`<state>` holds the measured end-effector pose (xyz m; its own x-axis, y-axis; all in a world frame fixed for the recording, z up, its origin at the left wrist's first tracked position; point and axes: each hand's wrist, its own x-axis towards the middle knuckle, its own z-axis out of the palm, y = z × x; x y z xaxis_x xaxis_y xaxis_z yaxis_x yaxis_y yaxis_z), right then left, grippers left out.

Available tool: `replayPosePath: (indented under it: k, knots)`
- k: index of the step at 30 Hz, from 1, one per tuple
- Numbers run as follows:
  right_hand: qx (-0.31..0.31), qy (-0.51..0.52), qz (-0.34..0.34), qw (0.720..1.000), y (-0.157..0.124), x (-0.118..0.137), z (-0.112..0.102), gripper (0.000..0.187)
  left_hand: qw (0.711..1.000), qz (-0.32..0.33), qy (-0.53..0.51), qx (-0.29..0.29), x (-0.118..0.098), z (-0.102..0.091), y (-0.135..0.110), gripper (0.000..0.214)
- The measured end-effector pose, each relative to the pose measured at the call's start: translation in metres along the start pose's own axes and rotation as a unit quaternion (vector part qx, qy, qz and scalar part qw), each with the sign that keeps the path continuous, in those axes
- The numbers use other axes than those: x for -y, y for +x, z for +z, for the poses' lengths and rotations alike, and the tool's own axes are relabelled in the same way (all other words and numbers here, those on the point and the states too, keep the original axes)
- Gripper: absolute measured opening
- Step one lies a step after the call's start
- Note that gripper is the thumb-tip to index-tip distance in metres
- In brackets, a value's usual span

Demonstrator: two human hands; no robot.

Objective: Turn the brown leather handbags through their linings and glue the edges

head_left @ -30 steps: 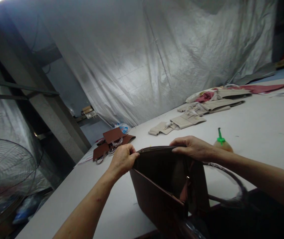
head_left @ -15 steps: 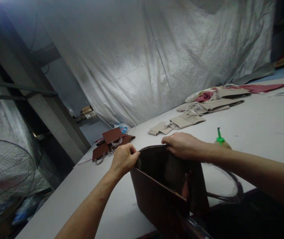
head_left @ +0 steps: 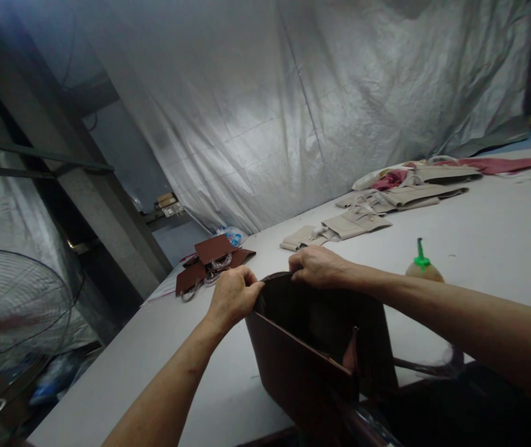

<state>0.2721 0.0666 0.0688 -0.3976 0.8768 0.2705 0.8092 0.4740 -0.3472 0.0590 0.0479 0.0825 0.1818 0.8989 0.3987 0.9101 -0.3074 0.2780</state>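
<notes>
Grip of the left hand (head_left: 234, 294) closed in a pinch, thumb and fingers on the rim of a dark brown handbag (head_left: 293, 360) at its upper-left corner. Right hand (head_left: 317, 267) grip also closed, fingers curled over the bag's far rim, near the left hand but apart from it. Handbag lower center of frame, tilted, mouth gaping, dark lining visible. Reddish-brown tab (head_left: 350, 352) inside the mouth, right side. Plastic-wrapped handle (head_left: 451, 365) sticks out to the bag's right, below the right forearm. Lower part of bag very dark, details unclear.

White bench (head_left: 502, 242) runs under it all, left bottom to right edge. Squeeze bottle (head_left: 426, 272), green nozzle up, right of center, partly behind the right forearm. Smaller brown bags (head_left: 214, 249) piled left of center, beyond the left hand. Beige bags (head_left: 357, 225) in a row toward upper right, pinkish-red cloth (head_left: 507, 165) past them. Silver sheeting (head_left: 247, 124) hangs behind. Wire-caged fan (head_left: 18, 304) at left edge.
</notes>
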Motion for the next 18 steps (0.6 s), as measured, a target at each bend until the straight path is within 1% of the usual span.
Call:
replayPosePath:
  k: [2,6,7,9,11,13,16,17,18]
  knots:
    - [0.014,0.013,0.0,1.0,0.002,-0.003,0.0,0.019,1.0,0.0,0.0,-0.002,0.002,0.001,0.0,0.014]
    - [0.094,0.104,-0.027,0.99,0.007,-0.003,-0.002,0.029,1.0,-0.003,-0.011,0.002,0.005,0.0,-0.001,0.013]
    - [0.102,0.121,-0.042,0.986,0.009,-0.001,-0.002,0.032,1.0,-0.004,-0.013,0.004,0.005,-0.001,-0.001,0.013]
    - [0.092,0.115,-0.078,0.986,0.014,0.006,-0.001,0.034,1.0,0.003,-0.016,0.007,0.004,-0.001,-0.001,0.013]
    - [0.068,0.068,-0.103,0.99,0.019,0.013,0.001,0.03,1.0,0.017,-0.019,0.003,0.004,-0.001,-0.002,0.013]
    - [0.049,0.022,-0.104,0.993,0.023,0.019,0.002,0.024,0.998,0.018,-0.052,0.004,0.004,-0.001,-0.002,0.015]
    - [0.039,-0.01,-0.087,0.995,0.025,0.023,0.001,0.022,0.989,-0.019,-0.14,0.045,0.006,-0.002,-0.002,0.049]
    - [0.042,-0.012,-0.084,0.996,0.025,0.022,-0.001,0.022,0.984,-0.035,-0.162,0.066,0.007,-0.003,-0.002,0.055]
    - [0.045,-0.014,-0.081,0.996,0.024,0.021,-0.002,0.022,0.979,-0.052,-0.177,0.088,0.009,-0.004,-0.002,0.054]
